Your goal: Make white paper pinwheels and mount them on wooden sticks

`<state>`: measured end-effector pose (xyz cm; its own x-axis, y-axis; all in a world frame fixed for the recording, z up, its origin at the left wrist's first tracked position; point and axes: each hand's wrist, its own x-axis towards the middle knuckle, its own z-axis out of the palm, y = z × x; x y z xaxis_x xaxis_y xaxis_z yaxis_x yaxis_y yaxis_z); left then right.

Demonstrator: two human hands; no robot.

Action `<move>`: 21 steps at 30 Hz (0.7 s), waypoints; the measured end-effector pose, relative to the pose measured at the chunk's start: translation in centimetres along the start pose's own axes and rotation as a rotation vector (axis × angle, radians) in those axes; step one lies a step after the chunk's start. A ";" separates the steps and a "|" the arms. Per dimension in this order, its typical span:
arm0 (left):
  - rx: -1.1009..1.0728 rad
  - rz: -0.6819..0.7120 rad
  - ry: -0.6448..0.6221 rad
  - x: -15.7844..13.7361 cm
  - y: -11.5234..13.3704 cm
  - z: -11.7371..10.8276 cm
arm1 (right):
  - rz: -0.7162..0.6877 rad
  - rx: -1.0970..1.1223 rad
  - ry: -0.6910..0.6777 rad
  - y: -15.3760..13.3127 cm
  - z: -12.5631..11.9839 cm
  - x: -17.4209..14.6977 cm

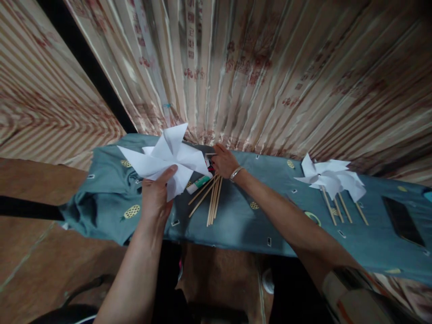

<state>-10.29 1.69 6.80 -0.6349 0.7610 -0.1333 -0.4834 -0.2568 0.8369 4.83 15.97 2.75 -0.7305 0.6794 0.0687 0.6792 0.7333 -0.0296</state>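
My left hand (157,191) holds a white folded paper pinwheel (175,157) above the cloth, thumb pressed near its centre. My right hand (224,161), with a bracelet on the wrist, reaches to the far side of the table. Its fingers are bent together over small items, and whatever is between them is hidden. Beside those fingers lies a small red and black item (209,166), too unclear to name. Several thin wooden sticks (213,200) fan out toward me from below the right hand. Left of them lies a green and white glue stick (200,182).
A long table wears a grey-green cloth (270,198) with pineapple prints. To the right lie several white pinwheels on sticks (329,175), then a dark phone (402,219). A patterned curtain (216,67) hangs right behind the table, with a dark pole (91,67) at left.
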 end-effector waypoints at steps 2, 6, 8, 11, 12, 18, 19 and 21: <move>-0.019 0.003 0.001 0.1 -0.1 -0.1 | -0.027 -0.028 -0.048 0.2 -0.2 0.7; -0.038 -0.012 0.010 0.1 -0.2 -0.3 | -0.065 -0.057 -0.118 0.3 -0.6 1.6; -0.038 -0.022 0.014 0.1 -0.2 -0.3 | -0.069 -0.058 -0.128 0.2 -0.6 1.8; -0.031 -0.027 -0.002 0.0 0.0 -0.3 | -0.057 -0.040 -0.120 0.0 -0.4 1.8; -0.026 -0.027 -0.014 0.0 0.0 -0.3 | -0.052 -0.028 -0.114 0.0 -0.2 1.8; -0.028 -0.017 -0.004 0.0 0.1 -0.3 | -0.007 0.111 -0.042 0.3 0.4 1.3; -0.035 -0.015 0.003 0.1 0.1 -0.3 | 0.006 0.148 -0.022 0.4 0.4 1.2; -0.041 -0.014 0.014 0.1 0.0 -0.3 | 0.048 0.231 0.027 0.7 0.6 1.1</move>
<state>-10.56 1.55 6.66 -0.6363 0.7562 -0.1529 -0.5167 -0.2705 0.8123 4.46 17.20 2.22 -0.6933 0.7152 0.0887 0.6768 0.6884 -0.2609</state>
